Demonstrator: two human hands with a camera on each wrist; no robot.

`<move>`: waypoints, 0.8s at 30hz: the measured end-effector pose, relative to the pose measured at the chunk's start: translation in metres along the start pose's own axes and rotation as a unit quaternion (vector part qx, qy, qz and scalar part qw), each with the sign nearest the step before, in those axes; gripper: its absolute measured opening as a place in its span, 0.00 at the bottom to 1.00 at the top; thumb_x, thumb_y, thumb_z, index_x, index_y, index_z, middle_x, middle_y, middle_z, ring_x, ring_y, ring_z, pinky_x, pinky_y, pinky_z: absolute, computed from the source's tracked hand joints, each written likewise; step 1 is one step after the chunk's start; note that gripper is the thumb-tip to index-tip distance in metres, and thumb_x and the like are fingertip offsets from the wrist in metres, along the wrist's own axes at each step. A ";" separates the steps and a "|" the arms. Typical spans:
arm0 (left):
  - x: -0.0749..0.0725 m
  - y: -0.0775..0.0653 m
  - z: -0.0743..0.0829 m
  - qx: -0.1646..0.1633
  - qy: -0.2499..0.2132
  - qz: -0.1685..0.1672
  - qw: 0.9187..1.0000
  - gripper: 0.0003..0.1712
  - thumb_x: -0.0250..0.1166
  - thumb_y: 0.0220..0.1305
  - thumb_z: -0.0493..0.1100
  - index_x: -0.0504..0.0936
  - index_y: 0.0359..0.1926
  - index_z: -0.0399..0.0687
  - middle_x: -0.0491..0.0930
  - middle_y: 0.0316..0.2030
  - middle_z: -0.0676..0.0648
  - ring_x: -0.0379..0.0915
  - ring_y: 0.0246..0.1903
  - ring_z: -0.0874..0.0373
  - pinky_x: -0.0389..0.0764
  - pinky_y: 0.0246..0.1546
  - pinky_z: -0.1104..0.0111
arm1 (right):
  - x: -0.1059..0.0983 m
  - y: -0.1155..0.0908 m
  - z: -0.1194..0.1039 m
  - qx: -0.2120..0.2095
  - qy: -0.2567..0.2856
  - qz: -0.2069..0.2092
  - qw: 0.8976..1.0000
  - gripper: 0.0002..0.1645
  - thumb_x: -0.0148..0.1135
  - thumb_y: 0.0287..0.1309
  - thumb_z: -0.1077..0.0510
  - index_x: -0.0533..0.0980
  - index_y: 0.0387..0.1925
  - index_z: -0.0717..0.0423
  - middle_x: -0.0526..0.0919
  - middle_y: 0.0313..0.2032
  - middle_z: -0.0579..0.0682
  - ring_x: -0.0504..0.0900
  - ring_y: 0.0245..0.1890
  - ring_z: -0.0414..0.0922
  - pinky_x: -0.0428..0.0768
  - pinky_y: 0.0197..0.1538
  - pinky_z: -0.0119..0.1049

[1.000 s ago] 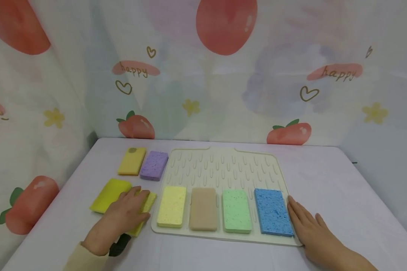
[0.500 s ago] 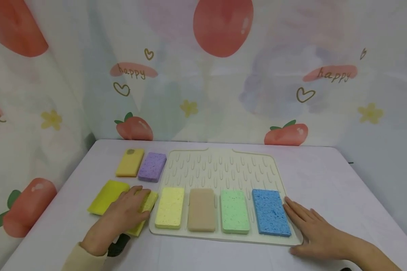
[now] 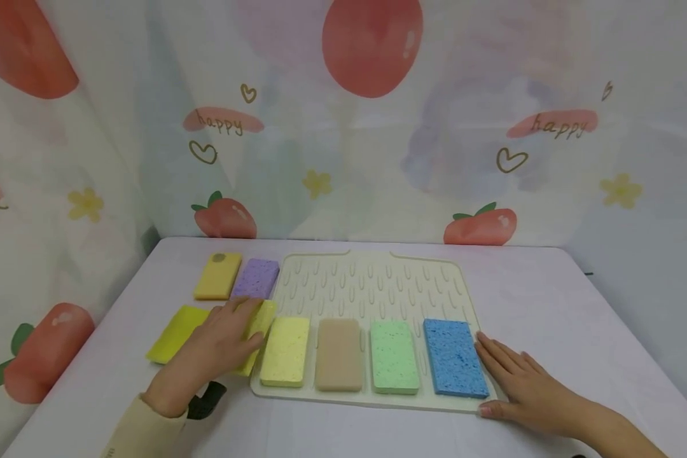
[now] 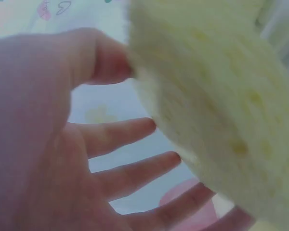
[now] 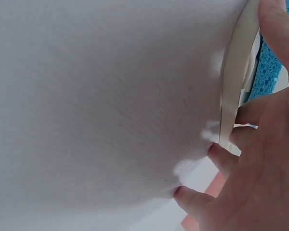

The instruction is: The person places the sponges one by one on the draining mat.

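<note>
My left hand pinches a light yellow sponge between thumb and fingertips, tilted beside the left edge of a cream ridged drying mat. The left wrist view shows this sponge's porous face up close. Along the mat's front lie a pale yellow sponge, a tan sponge, a green sponge and a blue sponge. My right hand rests at the mat's front right edge, its fingers extended beside the blue sponge and its thumb at the corner. Fingertips press into the tablecloth in the right wrist view.
Left of the mat lie a bright yellow sponge, partly behind my left hand, a yellow sponge with a dark round spot, and a purple sponge. A strawberry-print curtain stands behind the white table.
My left hand has lifted the light yellow sponge and moved it slightly away from me and right, toward the mat. My right hand's thumb has spread out to the mat's corner.
</note>
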State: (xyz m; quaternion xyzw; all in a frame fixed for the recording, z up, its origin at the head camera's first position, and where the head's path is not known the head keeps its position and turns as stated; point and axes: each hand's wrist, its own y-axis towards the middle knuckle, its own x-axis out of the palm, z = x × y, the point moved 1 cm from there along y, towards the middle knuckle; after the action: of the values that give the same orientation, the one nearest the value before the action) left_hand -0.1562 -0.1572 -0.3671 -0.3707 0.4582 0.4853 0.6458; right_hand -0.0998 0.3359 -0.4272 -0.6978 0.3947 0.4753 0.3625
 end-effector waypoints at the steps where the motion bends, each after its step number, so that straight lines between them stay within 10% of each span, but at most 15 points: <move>1: 0.000 0.002 0.002 0.004 -0.003 0.002 1.000 0.34 0.59 0.68 0.49 0.66 0.71 0.45 0.67 0.68 0.35 0.68 0.62 0.33 0.76 0.54 0.39 | 0.000 0.000 0.000 0.004 0.004 -0.001 1.000 0.60 0.63 0.54 0.30 0.52 0.77 0.57 0.50 0.78 0.56 0.55 0.73 0.66 0.58 0.62 0.75; 8: -0.002 0.018 0.013 0.062 -0.011 0.020 0.998 0.30 0.58 0.68 0.43 0.68 0.71 0.56 0.69 0.66 0.34 0.73 0.60 0.39 0.80 0.50 0.45 | -0.001 0.001 0.000 0.019 0.026 -0.002 0.999 0.61 0.62 0.53 0.28 0.53 0.77 0.57 0.50 0.78 0.58 0.53 0.73 0.67 0.53 0.64 0.76; 16: -0.004 0.037 0.028 0.120 0.000 0.033 0.992 0.19 0.57 0.68 0.39 0.79 0.57 0.59 0.73 0.61 0.33 0.79 0.39 0.46 0.74 0.24 0.67 | -0.001 0.001 -0.003 0.029 0.025 -0.020 0.999 0.63 0.61 0.52 0.26 0.52 0.77 0.59 0.49 0.78 0.59 0.52 0.74 0.67 0.51 0.64 0.78; 24: -0.005 0.054 0.044 0.123 -0.032 -0.006 0.992 0.24 0.64 0.63 0.49 0.76 0.61 0.62 0.62 0.71 0.35 0.69 0.63 0.32 0.69 0.63 0.41 | -0.004 0.001 -0.005 0.019 0.028 -0.021 0.999 0.64 0.62 0.52 0.28 0.51 0.77 0.59 0.49 0.78 0.60 0.52 0.73 0.68 0.51 0.63 0.79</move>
State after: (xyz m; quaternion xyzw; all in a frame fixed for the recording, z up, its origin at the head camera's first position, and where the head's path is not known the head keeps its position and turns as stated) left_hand -0.1987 -0.1044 -0.3506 -0.2759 0.4914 0.4331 0.7034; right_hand -0.0998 0.3317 -0.4221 -0.7121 0.3986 0.4404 0.3743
